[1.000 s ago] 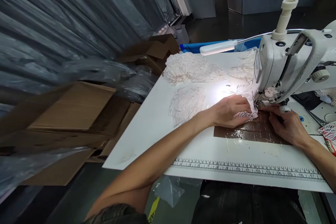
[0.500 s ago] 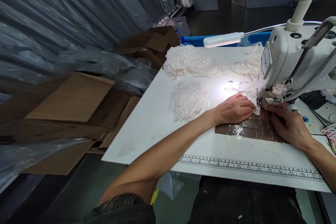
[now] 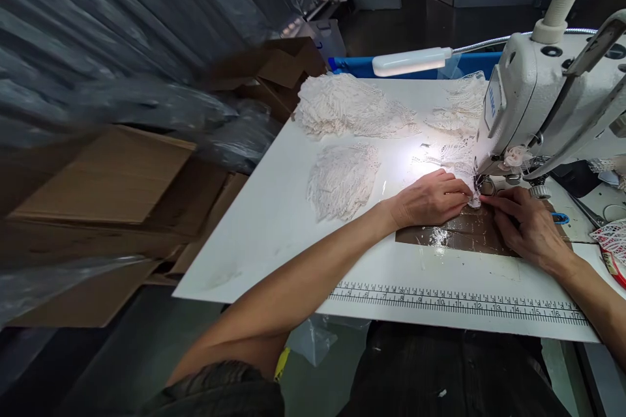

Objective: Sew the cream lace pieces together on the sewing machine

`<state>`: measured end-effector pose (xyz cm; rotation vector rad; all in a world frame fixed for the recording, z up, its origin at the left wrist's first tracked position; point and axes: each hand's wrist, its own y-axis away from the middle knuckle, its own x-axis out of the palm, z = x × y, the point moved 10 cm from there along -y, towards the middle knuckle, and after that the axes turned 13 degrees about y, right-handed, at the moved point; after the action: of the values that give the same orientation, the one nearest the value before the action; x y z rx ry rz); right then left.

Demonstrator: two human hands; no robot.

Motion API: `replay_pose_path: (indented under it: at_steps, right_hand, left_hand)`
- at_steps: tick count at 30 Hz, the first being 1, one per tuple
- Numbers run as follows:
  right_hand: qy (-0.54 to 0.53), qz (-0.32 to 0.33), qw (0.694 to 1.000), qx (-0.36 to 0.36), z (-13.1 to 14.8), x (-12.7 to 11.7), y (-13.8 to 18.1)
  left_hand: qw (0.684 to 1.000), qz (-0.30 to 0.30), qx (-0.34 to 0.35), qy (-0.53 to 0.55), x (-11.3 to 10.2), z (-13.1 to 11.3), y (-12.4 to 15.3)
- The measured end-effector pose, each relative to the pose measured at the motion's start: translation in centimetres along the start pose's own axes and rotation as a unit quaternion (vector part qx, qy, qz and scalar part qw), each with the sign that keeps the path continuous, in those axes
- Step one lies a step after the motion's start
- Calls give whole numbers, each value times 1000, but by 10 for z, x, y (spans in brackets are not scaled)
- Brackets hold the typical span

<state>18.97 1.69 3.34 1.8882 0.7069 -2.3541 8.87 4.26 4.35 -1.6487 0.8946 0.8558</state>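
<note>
A white sewing machine (image 3: 528,104) stands at the right of the white table. Under its needle area lies the end of a white lace piece (image 3: 474,199). My left hand (image 3: 435,199) is closed on the lace just left of the presser foot, fingers bent and pressed together. From the right, my right hand (image 3: 531,225) reaches in with thumb and index finger pinched at the lace's edge; the exact grip is small and partly hidden. Brown tape (image 3: 454,234) covers the table surface beneath both hands. More lace (image 3: 452,153) trails behind my left hand, brightly lit.
Two lace piles (image 3: 347,107) (image 3: 342,182) lie left of the machine. A lamp (image 3: 411,62) hangs over the table's back. A printed ruler (image 3: 460,303) runs along the front edge. Scissors (image 3: 587,208) lie at right. Cardboard boxes (image 3: 107,176) stand left of the table.
My right fingertips have moved left, from beside the needle area to the lace's edge. My left hand keeps its place on the lace. The whole view has shifted slightly.
</note>
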Motion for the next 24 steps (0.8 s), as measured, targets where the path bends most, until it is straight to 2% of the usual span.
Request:
replay_pose_path:
  at_steps: [7, 13, 19, 24]
  right_hand:
    - [39, 1, 999, -38, 6, 1, -1]
    - [52, -2, 998, -45, 9, 1, -2]
    - [83, -16, 995, -55, 17, -1, 1]
    - [126, -25, 989, -66, 24, -3, 3]
  left_hand:
    - [1000, 22, -5, 11, 2, 0, -1]
    - [999, 26, 7, -18, 0, -4, -2]
    - [997, 58, -8, -54, 3, -12, -3]
    - [996, 48, 5, -76, 3, -20, -2]
